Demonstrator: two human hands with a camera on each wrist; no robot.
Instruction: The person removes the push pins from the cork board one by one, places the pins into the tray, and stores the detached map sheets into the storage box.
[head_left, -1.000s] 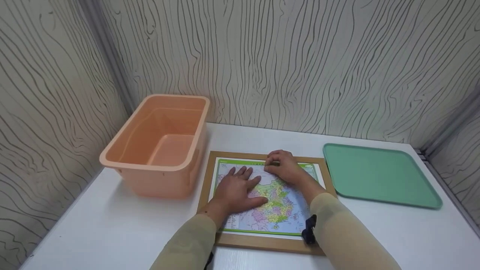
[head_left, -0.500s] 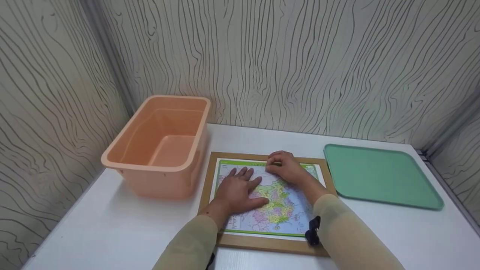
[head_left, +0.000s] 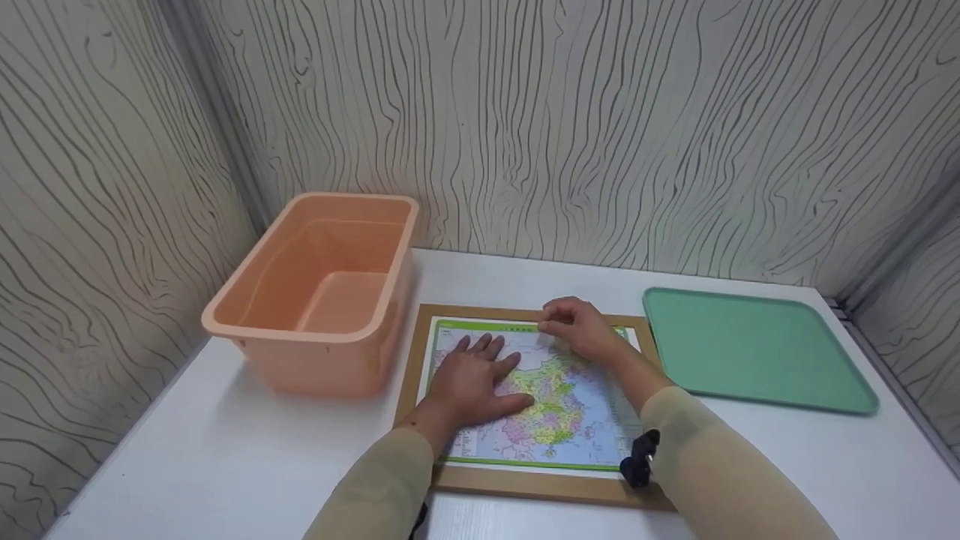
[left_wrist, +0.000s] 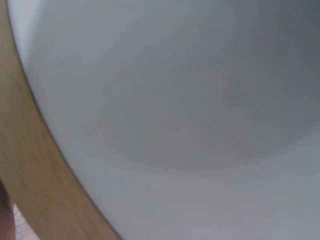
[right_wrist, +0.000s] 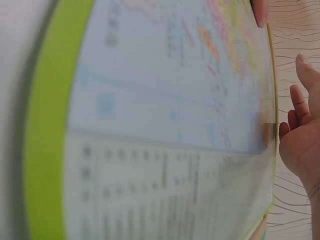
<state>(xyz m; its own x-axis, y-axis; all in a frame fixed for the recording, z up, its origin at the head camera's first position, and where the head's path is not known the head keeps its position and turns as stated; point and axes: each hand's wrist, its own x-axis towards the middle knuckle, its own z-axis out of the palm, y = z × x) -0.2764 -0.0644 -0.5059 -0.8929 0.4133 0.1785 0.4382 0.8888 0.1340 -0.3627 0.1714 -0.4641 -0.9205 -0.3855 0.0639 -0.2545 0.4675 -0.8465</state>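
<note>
A map (head_left: 551, 420) with a green border lies on white backing inside a brown wooden frame (head_left: 517, 482). My left hand (head_left: 476, 386) rests on the map's left half, palm down with fingers spread. My right hand (head_left: 581, 330) is over the map's top edge, fingers loosely bent and nothing visible between them. In the right wrist view the right hand (right_wrist: 302, 135) stands apart from the map (right_wrist: 150, 100), thumb and fingers separated. A left fingertip (right_wrist: 260, 11) shows there at the top. The left wrist view has only the frame's edge (left_wrist: 45, 165) and a sliver of skin.
A deep peach plastic bin (head_left: 322, 360) stands to the left, with nothing visible inside. A flat green tray (head_left: 757, 349) lies on the right, close against the frame. White tabletop (head_left: 247, 465) surrounds them, with wood-grain patterned walls (head_left: 525, 127) behind and at the sides.
My right hand has shifted slightly right, and its thumb and fingertips have come off the map. My left hand has stayed in place.
</note>
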